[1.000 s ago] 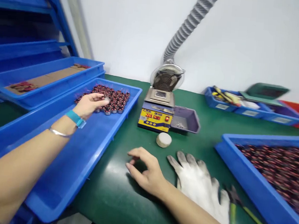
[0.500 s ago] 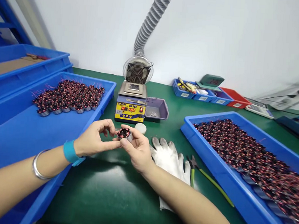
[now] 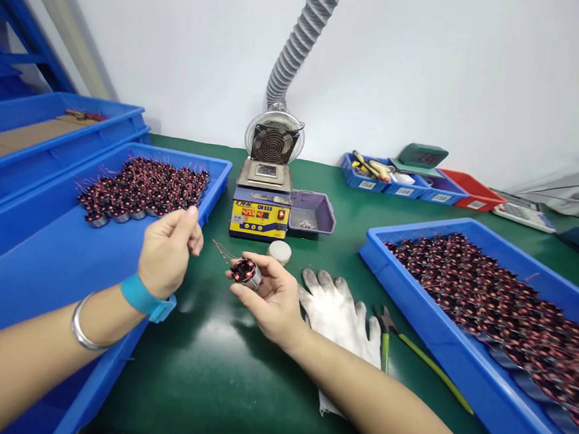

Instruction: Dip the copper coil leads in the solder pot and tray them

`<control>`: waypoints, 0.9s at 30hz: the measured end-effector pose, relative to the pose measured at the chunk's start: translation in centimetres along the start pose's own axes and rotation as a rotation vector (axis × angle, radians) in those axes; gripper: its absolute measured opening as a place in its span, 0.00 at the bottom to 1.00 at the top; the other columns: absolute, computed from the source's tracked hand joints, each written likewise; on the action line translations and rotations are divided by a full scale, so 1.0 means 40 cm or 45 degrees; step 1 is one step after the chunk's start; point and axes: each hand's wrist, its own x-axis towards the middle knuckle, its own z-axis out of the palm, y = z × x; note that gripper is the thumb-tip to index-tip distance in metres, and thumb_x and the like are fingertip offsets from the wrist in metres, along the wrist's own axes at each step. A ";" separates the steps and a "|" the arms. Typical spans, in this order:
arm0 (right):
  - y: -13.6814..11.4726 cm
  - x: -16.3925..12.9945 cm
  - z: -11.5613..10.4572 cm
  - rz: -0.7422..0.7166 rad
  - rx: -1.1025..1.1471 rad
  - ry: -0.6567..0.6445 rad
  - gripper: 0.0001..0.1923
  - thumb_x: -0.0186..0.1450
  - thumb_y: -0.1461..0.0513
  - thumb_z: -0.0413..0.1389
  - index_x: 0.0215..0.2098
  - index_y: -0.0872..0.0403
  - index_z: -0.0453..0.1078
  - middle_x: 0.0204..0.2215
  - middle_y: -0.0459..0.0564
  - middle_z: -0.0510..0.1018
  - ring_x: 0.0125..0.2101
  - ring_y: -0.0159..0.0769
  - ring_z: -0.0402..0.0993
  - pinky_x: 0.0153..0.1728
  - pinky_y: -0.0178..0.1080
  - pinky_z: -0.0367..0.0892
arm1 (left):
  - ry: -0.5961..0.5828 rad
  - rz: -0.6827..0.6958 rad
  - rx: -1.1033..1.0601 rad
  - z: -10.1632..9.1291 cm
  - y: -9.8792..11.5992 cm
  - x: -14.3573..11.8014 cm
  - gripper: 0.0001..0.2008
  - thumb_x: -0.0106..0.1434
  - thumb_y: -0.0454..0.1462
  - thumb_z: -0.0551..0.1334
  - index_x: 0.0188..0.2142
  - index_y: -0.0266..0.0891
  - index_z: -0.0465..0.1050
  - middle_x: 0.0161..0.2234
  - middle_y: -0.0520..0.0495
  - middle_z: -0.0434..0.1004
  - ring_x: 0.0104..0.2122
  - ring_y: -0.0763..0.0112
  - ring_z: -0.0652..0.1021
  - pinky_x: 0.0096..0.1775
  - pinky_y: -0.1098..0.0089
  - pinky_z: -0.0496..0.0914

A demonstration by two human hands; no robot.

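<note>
Copper-red wire wound on a small metal-cased coil (image 3: 246, 272) sits in my right hand (image 3: 269, 296), pinched between my thumb and fingertips above the green table (image 3: 217, 372). Its thin wire ends stick out to the left, toward my left hand (image 3: 169, 251). That hand is curled into a loose fist just left of the coil, not touching its body; whether the thumb and forefinger pinch a wire end I cannot tell. On my left wrist are one teal band (image 3: 143, 297) and one silver bangle (image 3: 83, 328).

Just right of my right hand lies one white glove (image 3: 342, 315), flat on the table, and beside it one pair of cutters with green handles (image 3: 400, 343). Ahead of the coil is one small white round puck (image 3: 279, 252), and behind that one yellow-fronted solder pot (image 3: 262, 205) with red digits, a small grey tray (image 3: 314, 212) against its right side, and one round fan (image 3: 274, 137) under a grey ribbed hose (image 3: 303, 37).

On my left is a blue tray (image 3: 40, 257) with a cluster of coils at its far end, too many to count, and another blue tray (image 3: 51, 125) behind it. On my right is a third blue tray (image 3: 459, 351), packed full of coils. At the far edge stand a row of small bins (image 3: 412, 184), three blue and one red as far as I can make out.
</note>
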 end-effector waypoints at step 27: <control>-0.010 0.025 -0.029 -0.041 -0.065 0.159 0.24 0.49 0.56 0.66 0.42 0.52 0.67 0.38 0.48 0.77 0.38 0.37 0.76 0.45 0.44 0.71 | -0.297 -0.530 -0.313 0.015 0.012 -0.026 0.08 0.52 0.41 0.58 0.29 0.39 0.63 0.23 0.51 0.75 0.18 0.74 0.71 0.22 0.72 0.63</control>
